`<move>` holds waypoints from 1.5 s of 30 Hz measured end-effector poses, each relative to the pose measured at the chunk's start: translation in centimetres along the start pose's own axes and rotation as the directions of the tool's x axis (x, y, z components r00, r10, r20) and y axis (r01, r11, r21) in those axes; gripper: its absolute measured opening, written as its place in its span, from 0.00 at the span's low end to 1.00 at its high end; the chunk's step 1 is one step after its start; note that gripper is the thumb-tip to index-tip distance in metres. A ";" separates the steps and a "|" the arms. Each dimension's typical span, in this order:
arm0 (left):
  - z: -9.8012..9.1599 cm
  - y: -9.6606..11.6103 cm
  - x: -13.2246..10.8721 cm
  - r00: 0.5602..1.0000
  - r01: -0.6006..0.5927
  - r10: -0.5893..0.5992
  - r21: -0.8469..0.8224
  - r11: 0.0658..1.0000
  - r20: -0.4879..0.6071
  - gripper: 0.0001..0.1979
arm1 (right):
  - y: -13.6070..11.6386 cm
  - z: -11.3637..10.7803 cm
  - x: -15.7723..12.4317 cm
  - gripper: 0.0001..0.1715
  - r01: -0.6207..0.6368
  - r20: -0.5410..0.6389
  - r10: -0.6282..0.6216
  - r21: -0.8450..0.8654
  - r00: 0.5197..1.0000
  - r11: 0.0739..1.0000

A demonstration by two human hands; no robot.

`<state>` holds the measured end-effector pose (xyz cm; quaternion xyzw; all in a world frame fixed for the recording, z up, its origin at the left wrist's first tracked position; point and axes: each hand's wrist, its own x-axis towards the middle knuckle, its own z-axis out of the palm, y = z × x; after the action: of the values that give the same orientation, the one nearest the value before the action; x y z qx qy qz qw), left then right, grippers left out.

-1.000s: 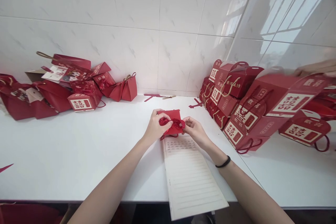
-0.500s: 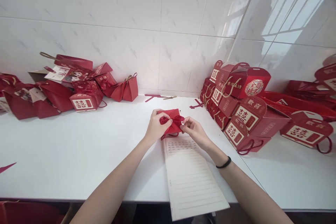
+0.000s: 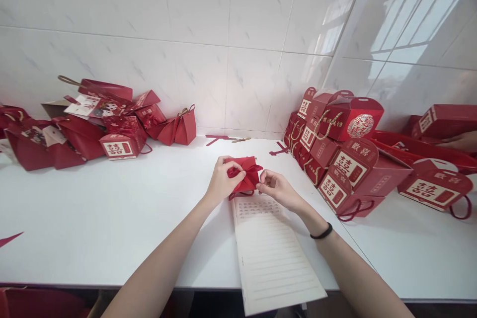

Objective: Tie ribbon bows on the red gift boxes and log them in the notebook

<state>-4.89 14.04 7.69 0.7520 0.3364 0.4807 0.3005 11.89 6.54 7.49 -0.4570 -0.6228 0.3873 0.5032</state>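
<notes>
A small red gift box (image 3: 250,163) with a red ribbon (image 3: 252,171) gathered on its top stands at the middle of the white table. My left hand (image 3: 225,179) is closed at the box's left side, thumb and finger pinching the ribbon. At the box's right edge is my right hand (image 3: 276,190), its thumb and fingertips pressed together beside the ribbon's right end. What lies between those fingertips is too small to make out. Just in front of the box lies a lined notebook (image 3: 276,253), with writing near its top and its near end past the table edge.
Red gift boxes (image 3: 354,159) are stacked at the right, beside a red tray (image 3: 395,139). Another person's hand (image 3: 462,141) is at a red box at far right. More red boxes and bags (image 3: 85,134) are heaped at left. Ribbon scraps (image 3: 216,138) lie by the wall.
My right hand has drawn slightly right and down from the ribbon, whose right end now spreads out. My left hand keeps its pinch. At far right, another person's hand and a red box have appeared.
</notes>
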 end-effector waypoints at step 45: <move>1.2 1.4 -1.7 0.993 0.048 -0.040 0.071 0.996 -0.107 0.07 | -0.2 4.5 -1.3 0.34 -0.279 0.247 0.263 0.032 0.933 0.960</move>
<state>-3.97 11.68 7.48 0.7286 0.3857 0.5001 0.2651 7.54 5.10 6.44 -0.4712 -0.5971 0.5259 0.3807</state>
